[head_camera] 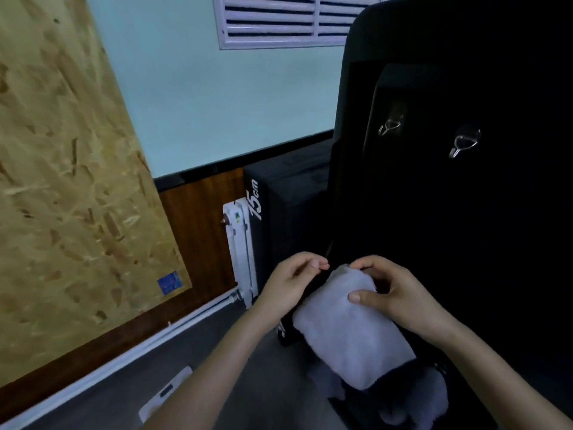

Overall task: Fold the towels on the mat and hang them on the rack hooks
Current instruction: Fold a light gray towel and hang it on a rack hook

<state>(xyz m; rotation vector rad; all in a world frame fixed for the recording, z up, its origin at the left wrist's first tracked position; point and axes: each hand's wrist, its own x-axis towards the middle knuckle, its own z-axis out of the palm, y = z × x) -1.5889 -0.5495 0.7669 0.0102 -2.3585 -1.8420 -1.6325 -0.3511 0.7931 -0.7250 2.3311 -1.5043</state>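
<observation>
A folded pale grey towel (pixel 347 330) hangs in front of me in the lower middle of the view. My right hand (pixel 400 293) grips its upper end, thumb on the front and fingers curled over the top corner. My left hand (pixel 291 280) is just left of that corner with its fingertips pinched together; whether they hold a loop or edge of the towel I cannot tell. On the dark upright rack panel (pixel 465 228) two metal hooks show, one hook (pixel 391 125) to the left and another hook (pixel 463 143) to the right, both bare. More pale towel (pixel 415 401) lies crumpled below.
A black foam block marked 75cm (pixel 279 218) stands left of the rack against the wall. A white radiator (pixel 240 249) and white pipe (pixel 124 364) run along the wooden skirting. A chipboard panel (pixel 62 181) leans at left. Grey floor (pixel 217 367) lies below.
</observation>
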